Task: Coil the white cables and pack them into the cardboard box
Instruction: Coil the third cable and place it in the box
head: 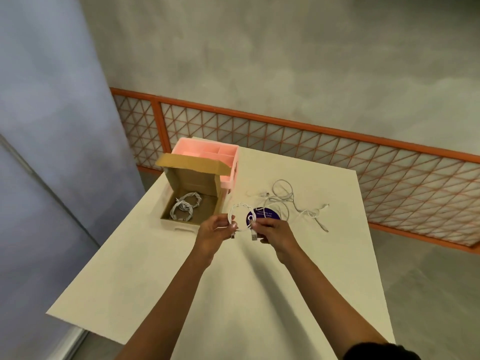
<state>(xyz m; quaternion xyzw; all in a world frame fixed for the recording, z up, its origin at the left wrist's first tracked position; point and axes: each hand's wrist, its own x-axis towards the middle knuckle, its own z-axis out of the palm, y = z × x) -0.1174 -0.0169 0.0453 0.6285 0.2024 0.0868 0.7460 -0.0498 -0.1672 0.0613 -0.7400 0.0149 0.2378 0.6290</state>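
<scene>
Head view: both hands [215,231] pinch coiled white cable [240,218].

A single wide-angle view comes from the person's head, facing forward and steeply down. It sits high over the near edge of the surface [233,294], close enough that both forearms rise from the bottom of the picture. The left hand [213,229] and right hand [272,233] meet on a white cable [241,204] just below the middle. The surface runs skewed, with its far-left corner, where the cardboard box [193,183] sits, left of centre. The lens bows the orange railing [285,123] beyond the far edge.
</scene>
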